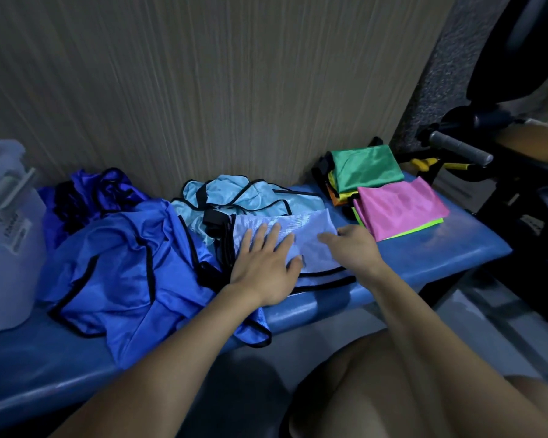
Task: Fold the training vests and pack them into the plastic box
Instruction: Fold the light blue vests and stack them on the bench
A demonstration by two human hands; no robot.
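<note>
— Where's the plastic box (10, 235)?
— At 9 o'clock on the bench (456, 245), contents unclear.
— Hands?
— Left hand (264, 263) and right hand (351, 248), fingers flat, press the pale folded vest (310, 235); 2 folded stacks at 2 o'clock.

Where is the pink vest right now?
In the head view, the pink vest lies folded on the right end of the blue bench, atop a neon green one, just in front of the green-topped stack.
</note>
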